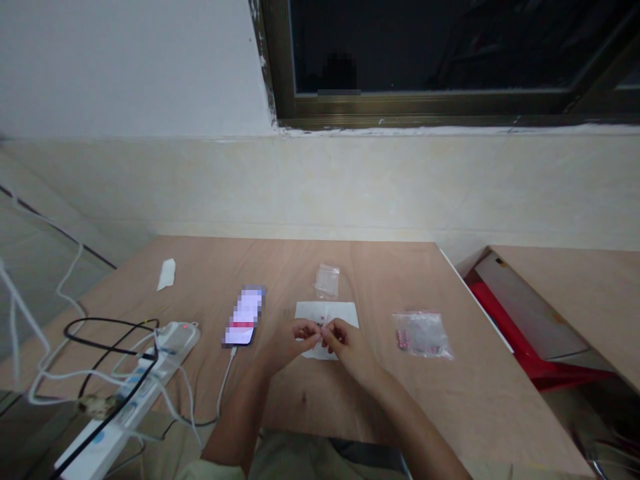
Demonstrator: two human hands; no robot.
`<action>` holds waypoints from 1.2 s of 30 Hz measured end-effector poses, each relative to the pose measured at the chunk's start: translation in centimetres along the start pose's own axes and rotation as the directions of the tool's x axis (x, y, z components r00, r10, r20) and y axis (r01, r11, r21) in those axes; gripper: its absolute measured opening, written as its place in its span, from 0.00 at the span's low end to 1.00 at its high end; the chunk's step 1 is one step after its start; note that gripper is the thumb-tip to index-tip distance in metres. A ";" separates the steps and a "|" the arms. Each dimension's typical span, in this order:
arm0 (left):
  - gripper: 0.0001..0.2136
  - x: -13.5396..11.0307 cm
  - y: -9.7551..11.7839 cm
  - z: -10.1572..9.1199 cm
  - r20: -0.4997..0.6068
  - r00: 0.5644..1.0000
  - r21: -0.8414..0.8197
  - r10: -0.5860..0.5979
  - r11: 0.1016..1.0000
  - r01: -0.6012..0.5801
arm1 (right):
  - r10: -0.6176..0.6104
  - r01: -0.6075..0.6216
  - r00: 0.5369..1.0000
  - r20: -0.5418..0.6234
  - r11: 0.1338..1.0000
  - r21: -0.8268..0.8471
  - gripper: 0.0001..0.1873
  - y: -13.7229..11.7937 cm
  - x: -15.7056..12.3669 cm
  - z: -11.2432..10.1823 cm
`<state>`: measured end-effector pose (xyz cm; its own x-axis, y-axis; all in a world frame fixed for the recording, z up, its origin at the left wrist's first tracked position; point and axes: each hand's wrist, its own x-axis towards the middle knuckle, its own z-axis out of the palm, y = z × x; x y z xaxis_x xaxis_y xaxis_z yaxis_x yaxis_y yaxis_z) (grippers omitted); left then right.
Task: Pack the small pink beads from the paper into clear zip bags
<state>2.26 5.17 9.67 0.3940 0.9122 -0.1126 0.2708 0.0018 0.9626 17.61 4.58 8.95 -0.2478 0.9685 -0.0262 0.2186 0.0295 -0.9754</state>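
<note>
My left hand [295, 341] and my right hand [345, 343] meet over a white sheet of paper [327, 311]. The fingers of both are pinched together, tip to tip, around something too small to make out. Part of the sheet is hidden beneath them. Just beyond the paper lies a small clear plastic bag [327, 281]. To the right is a larger clear zip bag [424, 335] with small pink or red pieces showing at its left side and lower edge.
On the left a phone [244, 317] lies plugged into a white cable. A white power strip [135, 393] with tangled black and white cords takes up the near left. A scrap of white paper [167, 274] rests at the back left. Past the table's right edge is a red object [520, 340].
</note>
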 end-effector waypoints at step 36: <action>0.12 -2.2 -2.6 0.8 -0.303 0.948 0.053 -0.094 0.992 0.116 | 0.243 -0.307 0.949 0.202 0.856 0.415 0.11 2.3 0.2 0.4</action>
<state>1.36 2.82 7.19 0.0815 0.9891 -0.1229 0.3606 0.0857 0.9288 17.68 4.69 6.61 -0.3722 0.8763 -0.3060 -0.1280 -0.3750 -0.9181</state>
